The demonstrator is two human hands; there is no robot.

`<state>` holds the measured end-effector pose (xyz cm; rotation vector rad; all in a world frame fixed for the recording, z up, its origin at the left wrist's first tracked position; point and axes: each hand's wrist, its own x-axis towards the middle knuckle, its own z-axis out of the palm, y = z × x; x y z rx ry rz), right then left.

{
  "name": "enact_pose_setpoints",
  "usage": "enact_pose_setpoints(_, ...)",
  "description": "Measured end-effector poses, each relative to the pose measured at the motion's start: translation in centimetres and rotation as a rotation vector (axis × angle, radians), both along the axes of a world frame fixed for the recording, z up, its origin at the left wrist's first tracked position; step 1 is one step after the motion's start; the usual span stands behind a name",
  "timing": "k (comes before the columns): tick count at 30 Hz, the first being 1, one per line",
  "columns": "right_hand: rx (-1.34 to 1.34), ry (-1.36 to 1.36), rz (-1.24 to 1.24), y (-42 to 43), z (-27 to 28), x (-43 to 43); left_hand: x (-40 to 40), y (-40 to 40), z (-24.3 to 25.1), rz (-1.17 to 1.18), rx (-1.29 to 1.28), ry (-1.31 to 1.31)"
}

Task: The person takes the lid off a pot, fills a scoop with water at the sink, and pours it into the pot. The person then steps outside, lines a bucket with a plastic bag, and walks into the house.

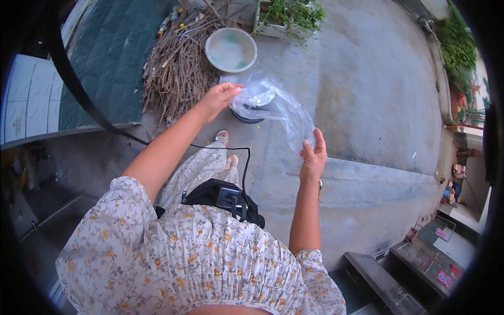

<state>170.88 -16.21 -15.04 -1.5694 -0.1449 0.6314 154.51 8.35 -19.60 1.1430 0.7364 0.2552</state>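
A clear plastic bag (283, 108) is stretched between my two hands in the head view. My left hand (217, 98) pinches its left end between thumb and fingers. At the lower right end, my right hand (314, 157) grips the film between thumb and fingers. Under the bag, partly covered by it, a dark round container (248, 118) stands on the concrete ground. A wide pale plastic basin (231, 50) lies just beyond my left hand, beside a pile of dry sticks (179, 67).
A white planter (271, 30) with green plants stands past the basin. Dark green panelling (106, 67) lies left of the sticks. A black cable (220, 148) runs across in front of me to a black waist bag (208, 193). Dark steps (378, 279) are at lower right.
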Motion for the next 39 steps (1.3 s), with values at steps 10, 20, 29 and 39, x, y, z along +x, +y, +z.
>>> enact_pose_setpoints(10, 0.165, 0.098, 0.047, 1.0, 4.4, 3.5, 4.0, 2.0, -3.4, 0.266, -0.209, 0.077)
enact_pose_setpoints(20, 0.286, 0.294, 0.247, 2.0, 5.4, 6.6, 10.0, -5.3, -0.7, -0.286, 1.113, 0.301)
enact_pose_setpoints(29, 0.31, 0.32, 0.273, -2.0, 3.1, 13.5, 10.7, -6.1, -3.7, -0.438, 1.243, 0.349)
enact_pose_setpoints(39, 0.31, 0.415, 0.41, -0.1, 4.5, 15.1, 15.0, -10.2, -6.2, -1.191, 1.452, 0.762)
